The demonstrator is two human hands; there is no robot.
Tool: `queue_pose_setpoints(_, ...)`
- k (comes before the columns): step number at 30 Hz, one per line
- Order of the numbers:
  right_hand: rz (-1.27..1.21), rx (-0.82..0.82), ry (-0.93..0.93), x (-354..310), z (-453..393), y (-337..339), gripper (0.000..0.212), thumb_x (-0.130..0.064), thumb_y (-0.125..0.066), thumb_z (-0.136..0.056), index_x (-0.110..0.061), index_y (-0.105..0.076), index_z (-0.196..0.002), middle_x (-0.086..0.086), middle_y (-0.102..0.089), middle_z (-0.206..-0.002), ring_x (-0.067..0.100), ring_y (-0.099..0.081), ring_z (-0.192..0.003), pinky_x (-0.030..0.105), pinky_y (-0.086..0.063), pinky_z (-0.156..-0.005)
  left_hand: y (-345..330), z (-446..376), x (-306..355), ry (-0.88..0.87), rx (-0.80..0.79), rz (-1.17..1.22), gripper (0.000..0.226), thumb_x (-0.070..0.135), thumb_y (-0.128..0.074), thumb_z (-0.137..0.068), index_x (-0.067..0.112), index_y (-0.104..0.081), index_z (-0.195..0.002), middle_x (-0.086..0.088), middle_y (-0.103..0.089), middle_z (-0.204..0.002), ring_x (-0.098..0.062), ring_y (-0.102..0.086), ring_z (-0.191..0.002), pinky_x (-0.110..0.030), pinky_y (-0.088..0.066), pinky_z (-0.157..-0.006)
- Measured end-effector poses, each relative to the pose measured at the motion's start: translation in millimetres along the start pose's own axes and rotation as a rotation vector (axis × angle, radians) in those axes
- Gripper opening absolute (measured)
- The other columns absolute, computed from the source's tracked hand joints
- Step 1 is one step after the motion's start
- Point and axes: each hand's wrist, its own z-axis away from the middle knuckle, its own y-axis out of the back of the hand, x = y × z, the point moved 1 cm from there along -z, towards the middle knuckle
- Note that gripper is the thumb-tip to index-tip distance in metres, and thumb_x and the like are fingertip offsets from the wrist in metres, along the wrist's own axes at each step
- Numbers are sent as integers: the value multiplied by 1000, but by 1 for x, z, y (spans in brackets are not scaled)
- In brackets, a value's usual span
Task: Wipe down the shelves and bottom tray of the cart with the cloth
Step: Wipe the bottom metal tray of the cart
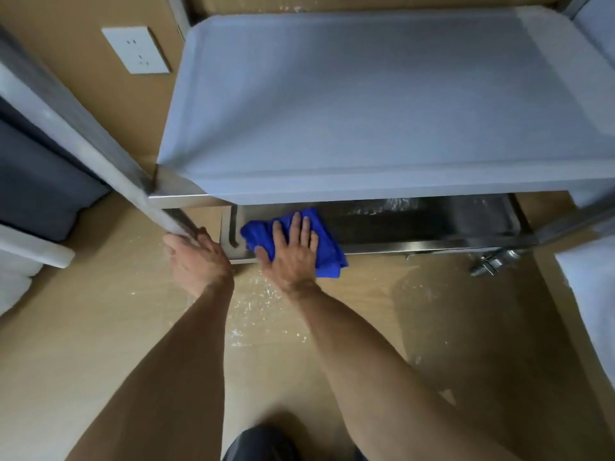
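Your flat right hand presses the bright blue cloth onto the steel bottom tray, left end under the film-covered grey shelf, while your left hand grips the cart's metal post; most of that tray looks unwiped.

Up and to the left of your hands you have a white wall socket set into a tan wall panel. Beneath your arms lies a light wood floor, with white flecks scattered between your forearms. Far left of your hands you see a dark grey cushion above a white cushion.
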Motion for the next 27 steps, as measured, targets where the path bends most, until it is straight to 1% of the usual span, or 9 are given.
queue_pose_setpoints(2, -9, -90, 112, -51, -1, -16, 66, -54, -26, -100, -21, -20, -157, 21, -2, -165, 39, 2, -152, 52, -2, -122, 4, -4, -3, -14, -29, -60, 31, 35, -44, -100, 7, -41, -113, -19, -59, -111, -36, -60, -98, -41, -41, -79)
queue_pose_setpoints(5, -4, -126, 133, -75, -2, -26, 61, -37, -36, -104, -20, -14, -158, 18, 3, -166, 38, 7, -152, 50, 1, -122, 5, -13, -2, 38, -57, -72, 32, 35, -44, -102, 6, -42, -116, -18, -59, -114, -36, -61, -100, -39, -39, -75)
queue_pose_setpoints(7, 4, -126, 147, -63, -1, -23, 62, -45, -33, -101, -23, -18, -157, 16, 0, -166, 35, 5, -153, 48, 0, -123, 5, -12, 3, 73, -63, -100, 35, 36, -43, -102, 6, -41, -119, -19, -57, -118, -38, -60, -101, -40, -38, -75)
queue_pose_setpoints(10, -5, -49, 92, -30, 10, -14, 67, -59, -16, -96, -27, -30, -153, 12, -10, -166, 33, -5, -153, 47, -3, -123, 3, -5, 11, 121, -63, -73, 37, 34, -43, -102, 5, -38, -124, -20, -55, -123, -40, -58, -105, -43, -40, -79)
queue_pose_setpoints(14, -37, 80, -95, 49, 32, -3, 64, -60, -19, -100, -27, -38, -151, 11, -21, -164, 32, -14, -152, 47, -7, -122, -3, 3, 13, 144, -22, -73, 40, 34, -43, -103, 5, -35, -130, -19, -53, -127, -39, -57, -110, -47, -44, -87)
queue_pose_setpoints(20, -141, 323, -639, 203, 27, 44, 72, -61, -18, -95, -22, -47, -148, 14, -29, -161, 33, -20, -150, 51, -19, -119, -14, 8, 7, 95, 53, -52, 42, 34, -46, -101, 4, -37, -129, -20, -55, -124, -41, -57, -110, -51, -45, -90)
queue_pose_setpoints(22, -152, 294, -773, 253, 19, 66, 70, -61, -18, -97, -24, -37, -153, 14, -18, -164, 32, -10, -152, 51, -13, -120, -17, 7, 2, 48, 72, -59, 42, 34, -46, -101, 4, -37, -128, -20, -54, -124, -42, -58, -108, -51, -46, -89)
queue_pose_setpoints(24, -150, 237, -829, 287, 7, 84, 67, -61, -19, -99, -27, -28, -156, 15, -10, -166, 34, -2, -153, 53, -6, -120, -18, 3, -5, -12, 77, -74, 40, 35, -45, -100, 3, -38, -124, -20, -55, -119, -42, -60, -103, -50, -49, -87)
queue_pose_setpoints(27, -110, 212, -866, 295, -12, 90, 69, -59, -19, -99, -25, -23, -158, 20, -6, -165, 39, -1, -152, 55, -1, -121, -19, -2, -10, -79, 75, -95, 37, 38, -44, -99, 5, -38, -116, -20, -55, -109, -42, -61, -95, -52, -52, -82)
